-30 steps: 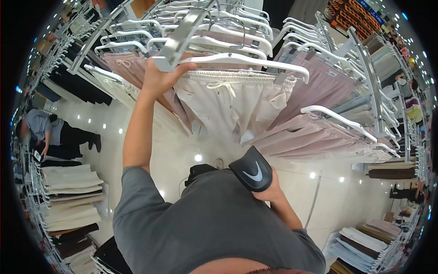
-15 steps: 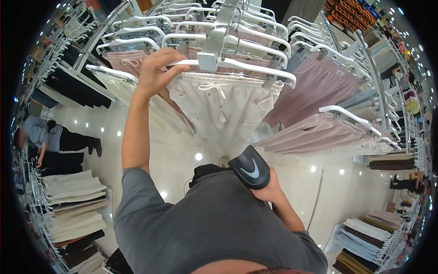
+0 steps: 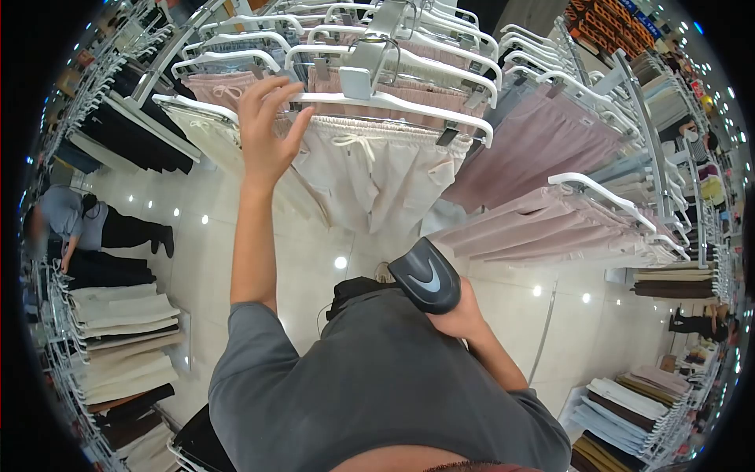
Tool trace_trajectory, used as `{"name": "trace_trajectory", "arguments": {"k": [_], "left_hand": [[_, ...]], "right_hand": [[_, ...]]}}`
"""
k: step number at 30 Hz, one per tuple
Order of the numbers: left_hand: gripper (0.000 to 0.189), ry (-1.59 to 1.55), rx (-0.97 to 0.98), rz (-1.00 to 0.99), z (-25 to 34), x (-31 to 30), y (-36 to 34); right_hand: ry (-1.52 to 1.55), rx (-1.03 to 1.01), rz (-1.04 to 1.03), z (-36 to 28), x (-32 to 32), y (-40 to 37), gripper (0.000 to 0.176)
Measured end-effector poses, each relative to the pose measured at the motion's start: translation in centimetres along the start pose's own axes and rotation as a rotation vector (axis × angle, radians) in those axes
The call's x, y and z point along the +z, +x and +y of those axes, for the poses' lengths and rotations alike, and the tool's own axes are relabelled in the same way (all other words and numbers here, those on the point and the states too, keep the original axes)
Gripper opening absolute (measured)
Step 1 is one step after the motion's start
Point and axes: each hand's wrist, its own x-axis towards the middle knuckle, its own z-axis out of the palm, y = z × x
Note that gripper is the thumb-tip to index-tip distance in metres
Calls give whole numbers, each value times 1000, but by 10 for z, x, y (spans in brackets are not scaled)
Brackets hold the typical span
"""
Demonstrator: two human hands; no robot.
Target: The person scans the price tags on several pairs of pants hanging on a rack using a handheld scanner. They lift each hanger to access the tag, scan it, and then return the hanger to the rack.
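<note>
My left hand (image 3: 269, 134) is at the left end of a white hanger (image 3: 393, 102), its fingers spread and apart, not closed around it. From that hanger hang off-white drawstring trousers (image 3: 393, 165) with an elastic waist, held by clips. The hanger sits at the front of a metal display arm (image 3: 358, 82). Low in front of my body, my right hand (image 3: 462, 313) is wrapped round a black handheld barcode scanner (image 3: 426, 275) with a grey curved mark on its back. The scanner's handle is mostly hidden by the hand.
Pink trousers (image 3: 543, 224) hang to the right and cream trousers (image 3: 208, 138) to the left. More hangers crowd behind. Stacks of folded clothes (image 3: 126, 315) stand at the lower left, others (image 3: 625, 409) at lower right. Another person (image 3: 75, 220) stands at the left.
My left hand has loosened from the hanger and its fingers have spread. The hanger and off-white trousers sit slightly further left. My right hand still holds the scanner, a little higher.
</note>
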Motion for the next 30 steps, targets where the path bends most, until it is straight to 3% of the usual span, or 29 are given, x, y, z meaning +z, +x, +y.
{"name": "trace_trajectory", "arguments": {"k": [2,4,8,9,11,15,17,23,26,30], "left_hand": [[33,73,-2,95,19,4,-17],[35,35,-153,298,27,17,-53],[25,-231,-520,211,73,49,-105],[25,-231,-517,211,84,57,-114],[27,-562,-693,134,105,72,-122],[34,-815,-758,47,139,70,-83],[43,-1050,-922,-18,144,66,-58],[50,-1039,-1002,-166,137,64,-26],[48,-1211,-1122,-154,130,63,-9],[39,-1275,-1087,-8,137,68,2]], "right_hand": [[-32,23,-4,-3,-5,-6,36],[-27,41,6,-5,-9,-14,36],[6,72,10,3,-18,-32,45],[7,69,11,3,-20,-35,45],[4,107,36,1,-24,-41,41],[25,112,73,12,-31,-54,36],[43,67,57,21,-35,-60,34],[76,101,76,27,-36,-69,29],[219,101,56,28,-41,-73,27],[121,129,18,34,-51,-71,23]]}}
